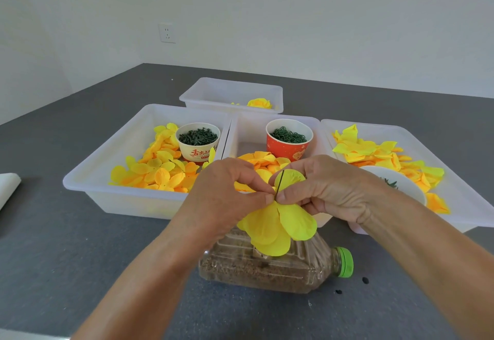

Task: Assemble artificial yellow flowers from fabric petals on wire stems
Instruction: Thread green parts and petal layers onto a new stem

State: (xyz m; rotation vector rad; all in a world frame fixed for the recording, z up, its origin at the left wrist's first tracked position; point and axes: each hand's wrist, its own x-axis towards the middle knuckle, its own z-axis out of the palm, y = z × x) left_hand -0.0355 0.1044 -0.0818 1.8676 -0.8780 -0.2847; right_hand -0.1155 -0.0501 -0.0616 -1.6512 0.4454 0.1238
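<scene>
Both hands meet over the near middle of the bench (80, 246), working one flower. Left hand (227, 195) and right hand (326, 190) each pinch at the same spot — thumb and forefinger tips pressed together around the thin dark wire stem (279, 184), which rises slightly tilted between them. A yellow fabric petal layer (278, 226) hangs just below the fingers, already on the wire; a smaller rounded petal (291, 178) sits behind the stem near the right thumb, seemingly being threaded or pushed down.

Beneath the flower lies a clear plastic bottle (267, 267) on its side, green cap to the right, part-filled with brown granules. It looks like a stand for the stem, though the wire's lower end is hidden by petals.

Progress, as judged: early. The far tray (203, 93) holds only one finished yellow bloom (259, 103), with perhaps a scrap beside it. The left tray (88, 176), middle tray (240, 131) and right tray (459, 187) hold plentiful loose petals — supply hardly dented. A white cup (199, 149) of dark green small parts and a red cup (287, 148) of green rings are full. A white bowl (401, 184) sits behind the right wrist, contents unclear.

The current flower carries at least one full layer; further layers and likely a green fitting remain.
</scene>
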